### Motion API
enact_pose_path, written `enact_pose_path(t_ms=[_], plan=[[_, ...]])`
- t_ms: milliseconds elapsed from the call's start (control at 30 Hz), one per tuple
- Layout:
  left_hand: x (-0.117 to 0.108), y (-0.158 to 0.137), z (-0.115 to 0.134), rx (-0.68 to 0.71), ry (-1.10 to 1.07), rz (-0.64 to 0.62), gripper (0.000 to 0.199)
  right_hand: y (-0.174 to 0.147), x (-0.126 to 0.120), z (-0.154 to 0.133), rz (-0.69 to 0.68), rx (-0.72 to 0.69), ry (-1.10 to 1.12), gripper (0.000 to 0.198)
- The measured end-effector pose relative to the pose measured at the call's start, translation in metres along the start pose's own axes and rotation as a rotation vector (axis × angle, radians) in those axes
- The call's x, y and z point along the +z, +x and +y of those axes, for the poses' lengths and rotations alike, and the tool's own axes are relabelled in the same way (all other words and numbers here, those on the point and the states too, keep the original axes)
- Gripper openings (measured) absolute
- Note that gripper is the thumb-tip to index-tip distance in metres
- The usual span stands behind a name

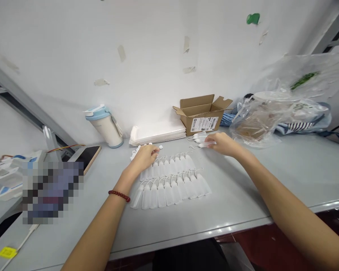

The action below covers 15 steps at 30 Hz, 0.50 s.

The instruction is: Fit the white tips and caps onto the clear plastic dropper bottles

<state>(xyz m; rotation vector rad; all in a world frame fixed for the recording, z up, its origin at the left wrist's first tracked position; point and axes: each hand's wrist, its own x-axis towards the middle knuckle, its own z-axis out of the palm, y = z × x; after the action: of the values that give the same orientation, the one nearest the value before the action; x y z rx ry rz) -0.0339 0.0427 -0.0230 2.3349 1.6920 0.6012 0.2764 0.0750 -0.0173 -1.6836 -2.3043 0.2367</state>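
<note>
Two rows of small translucent squeeze bottles point(166, 194) with thin curved white nozzles lie side by side on the grey table. My left hand point(144, 156) hovers at the left end of the back row, fingers pinched together; whatever is between them is too small to make out. Beside and behind it lie loose small white caps point(135, 152), partly hidden by the hand. My right hand point(222, 144) has its fingers closed on a squeeze bottle point(206, 144) in front of the cardboard box. A few more bottles point(200, 135) lie just behind that one.
An open cardboard box point(205, 122) and a stack of white padded envelopes point(158, 134) stand against the wall. To their left is a cream tumbler point(107, 130) with a blue lid. A phone point(92, 156) lies at left, plastic bags point(257, 124) at right.
</note>
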Motion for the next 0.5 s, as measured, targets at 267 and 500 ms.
enact_pose_path(t_ms=[267,500], plan=[[0.000,-0.002,0.001,-0.031,0.019,0.011,0.022,0.007,0.012,-0.001,0.105,-0.010,-0.186,0.023],[-0.007,-0.011,0.007,-0.024,-0.055,0.208,0.023,0.009,0.019,0.002,0.149,-0.029,-0.082,0.022]])
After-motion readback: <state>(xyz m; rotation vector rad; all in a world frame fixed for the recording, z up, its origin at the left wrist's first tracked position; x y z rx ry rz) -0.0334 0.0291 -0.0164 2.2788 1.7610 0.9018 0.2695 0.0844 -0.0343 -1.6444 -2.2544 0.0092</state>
